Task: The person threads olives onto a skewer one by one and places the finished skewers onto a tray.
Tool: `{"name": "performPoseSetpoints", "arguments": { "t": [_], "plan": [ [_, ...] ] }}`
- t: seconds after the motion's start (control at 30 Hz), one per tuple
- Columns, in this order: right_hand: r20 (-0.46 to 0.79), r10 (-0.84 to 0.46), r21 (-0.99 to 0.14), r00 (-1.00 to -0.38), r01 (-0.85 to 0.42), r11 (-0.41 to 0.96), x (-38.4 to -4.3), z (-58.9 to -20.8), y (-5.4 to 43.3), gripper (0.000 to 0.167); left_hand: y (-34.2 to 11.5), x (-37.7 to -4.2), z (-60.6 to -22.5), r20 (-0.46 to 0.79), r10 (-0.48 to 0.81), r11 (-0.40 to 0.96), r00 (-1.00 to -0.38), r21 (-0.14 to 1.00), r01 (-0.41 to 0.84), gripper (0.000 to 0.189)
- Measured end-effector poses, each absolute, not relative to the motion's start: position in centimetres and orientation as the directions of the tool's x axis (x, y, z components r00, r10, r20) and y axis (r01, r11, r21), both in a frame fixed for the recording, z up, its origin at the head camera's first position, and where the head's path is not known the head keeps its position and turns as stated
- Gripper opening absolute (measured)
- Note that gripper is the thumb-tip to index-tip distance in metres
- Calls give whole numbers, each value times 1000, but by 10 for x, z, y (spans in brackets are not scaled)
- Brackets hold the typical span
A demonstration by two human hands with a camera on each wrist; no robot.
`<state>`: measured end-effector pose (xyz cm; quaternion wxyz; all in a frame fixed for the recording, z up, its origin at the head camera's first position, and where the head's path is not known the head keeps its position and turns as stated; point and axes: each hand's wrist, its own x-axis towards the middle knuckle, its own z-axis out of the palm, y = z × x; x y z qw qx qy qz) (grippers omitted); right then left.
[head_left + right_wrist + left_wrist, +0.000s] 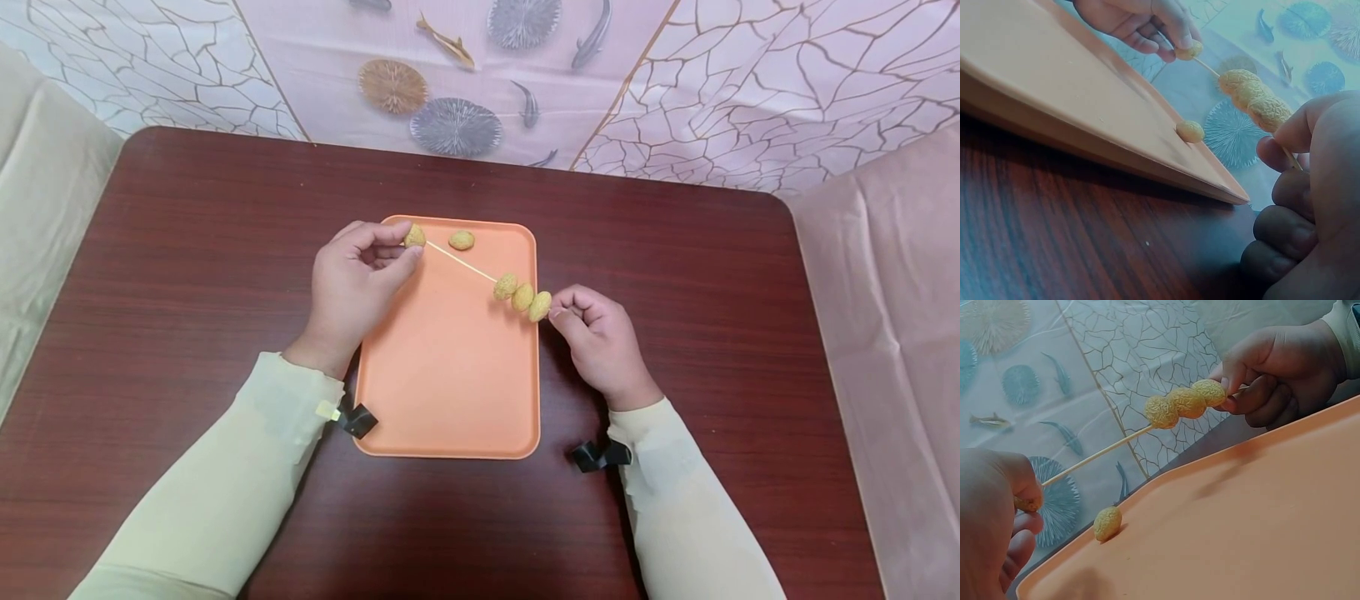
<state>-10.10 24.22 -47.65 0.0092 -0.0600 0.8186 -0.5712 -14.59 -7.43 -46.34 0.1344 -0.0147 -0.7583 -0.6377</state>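
Note:
My right hand [606, 346] pinches one end of a thin wooden skewer [461, 262] over the tray's right edge. Beside those fingertips, three wrinkled yellow oval pieces [1185, 402], like dried fruit, sit threaded side by side. The bare length of the skewer slants to my left hand [352, 279]. Thumb and fingers there pinch another wrinkled yellow oval piece [1189, 50] at the skewer's other end; whether the tip has pierced it is hidden. One loose yellow oval piece [461, 240] lies near the back of the orange tray [450, 392].
The tray rests on a dark red wood-grain table [690, 275]. Behind the table hangs a patterned cloth [525, 83] with fish and round motifs. Black wrist mounts [360, 421] stick out from both sleeves, the left one over the tray's front left corner.

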Motion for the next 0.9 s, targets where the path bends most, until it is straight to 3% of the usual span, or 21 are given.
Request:
{"name": "performPoseSetpoints", "arguments": {
  "t": [0.9],
  "plan": [
    [56, -109, -928, -992, -92, 361, -101, -477, 242, 17, -72, -141, -463, 286, -123, 275, -950, 930, 244, 24]
  ]
}}
